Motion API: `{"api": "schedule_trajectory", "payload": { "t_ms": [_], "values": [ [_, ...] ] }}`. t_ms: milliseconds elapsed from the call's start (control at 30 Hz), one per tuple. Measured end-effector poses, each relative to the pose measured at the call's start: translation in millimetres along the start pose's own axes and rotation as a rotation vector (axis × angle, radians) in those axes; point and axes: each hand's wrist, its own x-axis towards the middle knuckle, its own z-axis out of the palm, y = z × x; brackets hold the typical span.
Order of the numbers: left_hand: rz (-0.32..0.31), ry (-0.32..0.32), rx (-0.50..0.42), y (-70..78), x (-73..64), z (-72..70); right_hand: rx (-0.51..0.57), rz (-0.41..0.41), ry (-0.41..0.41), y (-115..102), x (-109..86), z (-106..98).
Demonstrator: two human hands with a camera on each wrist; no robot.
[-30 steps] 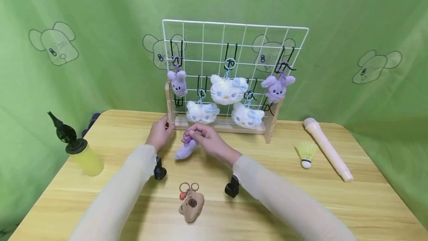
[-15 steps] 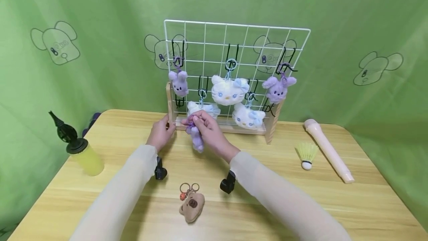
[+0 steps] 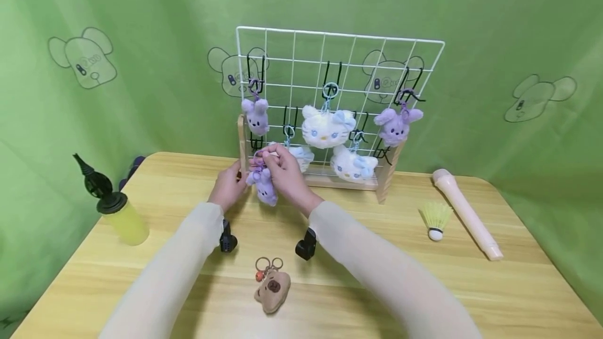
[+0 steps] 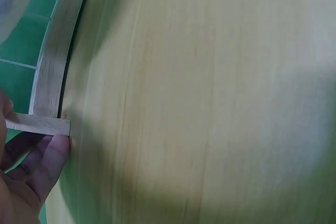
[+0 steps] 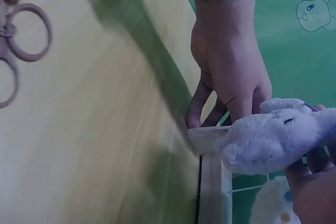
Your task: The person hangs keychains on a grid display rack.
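Note:
My right hand (image 3: pixel 288 176) pinches the ring end of a purple bunny plush keychain (image 3: pixel 266 191), which dangles below the fingers. Just behind it, at the lower left of the white wire grid rack (image 3: pixel 340 34), is a black hook (image 3: pixel 256 143). My left hand (image 3: pixel 228 188) grips the rack's left wooden foot; in the left wrist view its fingers (image 4: pixel 52 163) lie against the wood end (image 4: pixel 39 123). In the right wrist view the bunny plush (image 5: pixel 273 137) hangs close by the left hand (image 5: pixel 231 59). My right hand partly covers a white cat plush (image 3: pixel 302 157).
Purple bunnies (image 3: pixel 257 118) and white cat plushes (image 3: pixel 328 128) hang on the rack's other hooks. A brown bear-like keychain (image 3: pixel 273 293) lies at the table's front. Rightward are a yellow shuttlecock (image 3: pixel 436 218) and a pink microphone-shaped stick (image 3: pixel 466 213); leftward stands a yellow hand pump (image 3: pixel 126 224).
My right hand has lifted the bunny keychain from near the tabletop and brought it up and left toward the rack's lower left hook. My left hand keeps its grip on the rack's foot.

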Motion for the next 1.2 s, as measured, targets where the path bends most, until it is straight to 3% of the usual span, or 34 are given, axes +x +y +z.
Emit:
{"api": "schedule_trajectory", "payload": {
  "t_ms": [233,467,733,1000,1200],
  "values": [
    [-0.001,-0.009,0.022,2.4,0.6,0.4,-0.038,0.002,0.01,-3,11.5,8],
    [0.025,-0.015,-0.008,4.2,-0.9,-1.8,-0.09,0.074,0.096,-1,24.0,11],
    [0.076,-0.039,-0.01,2.5,-0.5,-0.6,-0.216,0.071,0.161,2,28.0,11],
    [0.058,-0.05,-0.022,-1.4,-1.9,-1.1,-0.324,0.052,0.159,1,26.0,11],
    [0.076,-0.028,-0.012,-4.5,-3.5,-2.9,-0.348,0.023,0.132,-5,23.3,6]
  ]
}}
